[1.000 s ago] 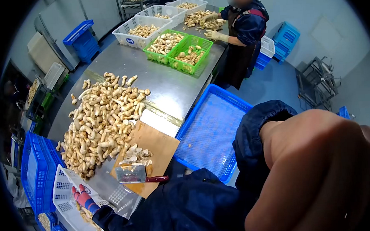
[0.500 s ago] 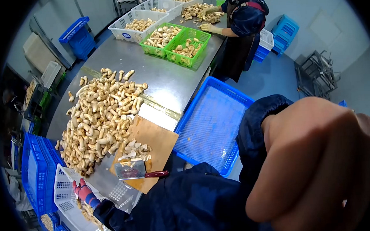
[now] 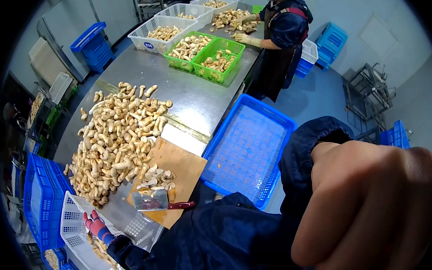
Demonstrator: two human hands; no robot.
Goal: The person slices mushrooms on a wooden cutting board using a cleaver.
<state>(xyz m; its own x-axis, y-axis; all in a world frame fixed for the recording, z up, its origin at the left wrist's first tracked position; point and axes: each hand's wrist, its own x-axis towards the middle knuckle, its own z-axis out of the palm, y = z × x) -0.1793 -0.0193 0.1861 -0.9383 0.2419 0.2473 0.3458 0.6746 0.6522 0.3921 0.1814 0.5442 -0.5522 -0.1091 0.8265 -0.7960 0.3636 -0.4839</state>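
My left hand [image 3: 99, 228], in a pink and blue glove, lies at the inner side of a white basket [image 3: 74, 233] with its fingers apart. Very close to the camera, my bare right hand [image 3: 366, 205] is curled; whatever its fingertips hold is hidden. A cleaver [image 3: 153, 201] with a red handle lies on the wooden board [image 3: 183, 163], beside sliced mushroom pieces [image 3: 158, 178]. Left of the board, a large heap of mushrooms [image 3: 118, 135] covers part of the steel table [image 3: 184, 95].
A blue basket [image 3: 248, 145] stands right of the board. Green baskets [image 3: 214, 75] and white baskets [image 3: 145, 43] of mushrooms stand at the far side. A co-worker [image 3: 286, 33] in light gloves handles mushrooms there. Blue crates [image 3: 46, 202] are stacked at the left.
My right hand has shifted slightly down and curls more. My left hand stays at the white basket. The co-worker's hands have moved a little over the mushrooms.
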